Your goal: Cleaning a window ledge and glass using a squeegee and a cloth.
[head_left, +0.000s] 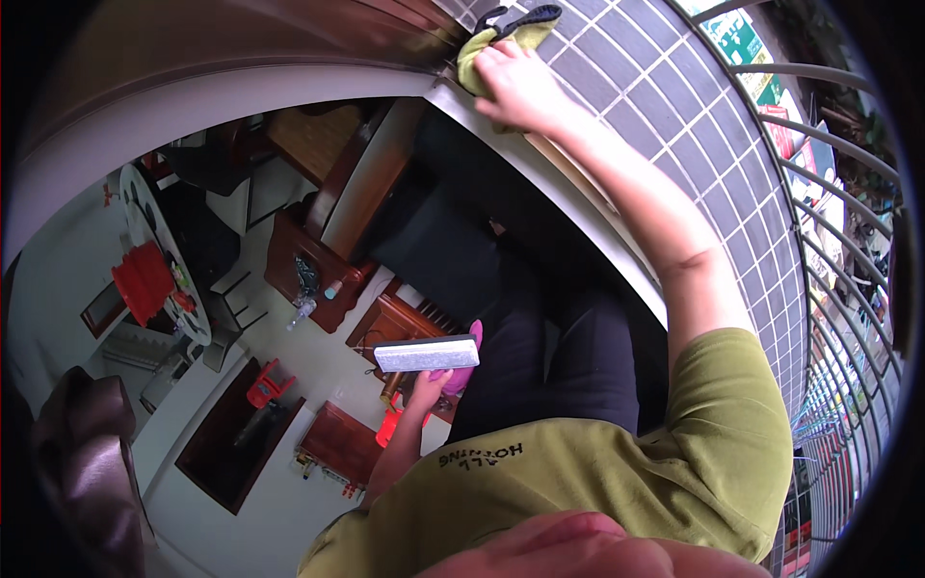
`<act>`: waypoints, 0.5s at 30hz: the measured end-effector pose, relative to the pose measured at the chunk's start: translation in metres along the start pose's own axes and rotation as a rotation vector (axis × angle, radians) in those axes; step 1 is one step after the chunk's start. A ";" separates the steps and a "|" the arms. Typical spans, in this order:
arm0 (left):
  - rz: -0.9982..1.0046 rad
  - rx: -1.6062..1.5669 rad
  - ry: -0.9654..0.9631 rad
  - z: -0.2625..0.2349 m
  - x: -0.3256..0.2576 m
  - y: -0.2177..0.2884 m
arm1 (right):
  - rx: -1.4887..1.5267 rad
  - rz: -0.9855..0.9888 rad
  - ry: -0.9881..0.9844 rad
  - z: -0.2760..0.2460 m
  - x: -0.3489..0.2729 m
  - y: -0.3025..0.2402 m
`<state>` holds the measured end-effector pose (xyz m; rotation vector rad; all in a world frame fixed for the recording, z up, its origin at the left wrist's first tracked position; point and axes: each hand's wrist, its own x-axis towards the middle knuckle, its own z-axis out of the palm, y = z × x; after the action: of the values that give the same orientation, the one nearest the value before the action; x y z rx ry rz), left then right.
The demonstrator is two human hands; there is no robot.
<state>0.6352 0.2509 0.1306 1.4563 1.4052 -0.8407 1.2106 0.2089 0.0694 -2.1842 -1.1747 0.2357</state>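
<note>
Gripping: right hand (520, 87), green cloth (532, 34); left hand (430, 387), grey-white pad (427, 358); clear bottle (302, 311), contents unclear

Cloth (532, 33) looks matt w/ soft txtr, tiles (665, 104) smooth

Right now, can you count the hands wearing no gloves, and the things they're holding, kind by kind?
Bare hands: 2, the left hand and the right hand
Yellow-green cloth with black parts, at the right hand: 1
Pale grey flat pad, at the left hand: 1
Total: 4
</note>
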 end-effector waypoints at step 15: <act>0.022 0.016 -0.004 0.002 -0.011 0.047 | -0.075 0.298 0.206 -0.005 -0.078 -0.033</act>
<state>0.6808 0.2485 0.1477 1.4791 1.3802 -0.8429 1.1440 0.1577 0.0827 -2.3809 -0.7561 0.0891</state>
